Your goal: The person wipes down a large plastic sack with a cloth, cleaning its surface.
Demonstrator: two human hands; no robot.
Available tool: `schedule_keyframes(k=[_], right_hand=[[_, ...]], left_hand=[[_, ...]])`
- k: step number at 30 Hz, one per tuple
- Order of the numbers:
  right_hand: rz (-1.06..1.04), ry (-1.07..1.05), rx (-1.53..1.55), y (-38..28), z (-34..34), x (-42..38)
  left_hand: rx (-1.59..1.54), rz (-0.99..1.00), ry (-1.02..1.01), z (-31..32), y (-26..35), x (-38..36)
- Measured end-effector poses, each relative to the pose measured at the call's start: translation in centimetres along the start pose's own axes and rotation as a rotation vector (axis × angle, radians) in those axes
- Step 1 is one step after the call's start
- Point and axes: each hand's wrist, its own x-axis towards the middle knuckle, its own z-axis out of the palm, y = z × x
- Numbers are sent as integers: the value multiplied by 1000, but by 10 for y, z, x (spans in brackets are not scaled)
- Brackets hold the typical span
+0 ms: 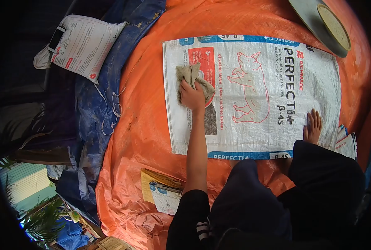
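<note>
Your left hand (192,96) clutches a tan rag (192,79), pressing it on the feed sack (277,75) spread over the orange tarp (143,125); your right hand (313,127) lies flat, empty; most of the sack looks unwiped

My left hand (192,96) and forearm are bare up to a short black sleeve (189,208) ending near the elbow. White stripes (203,230) mark the black fabric lower down. Dark navy trousers (252,200) cover my legs. My right hand (313,127) is bare, its arm hidden behind the trouser knee. No rings or watch visible.
</note>
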Motion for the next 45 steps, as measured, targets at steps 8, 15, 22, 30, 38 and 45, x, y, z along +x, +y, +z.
schedule_keyframes(k=[8, 15, 22, 30, 38, 45], right_hand=[[8, -2, 8, 0, 2, 1], [8, 7, 13, -3, 1, 0], [-1, 30, 28, -6, -3, 3], [-6, 31, 39, -7, 0, 2], [-9, 47, 57, -10, -2, 6], [14, 77, 62, -16, -11, 9]], left_hand=[[6, 0, -7, 1, -1, 0], [5, -8, -15, 2, -1, 0], [19, 7, -1, 2, -1, 0], [4, 19, 18, 1, -1, -1], [15, 16, 5, 0, -1, -1], [-139, 400, -104, -17, 37, -34]])
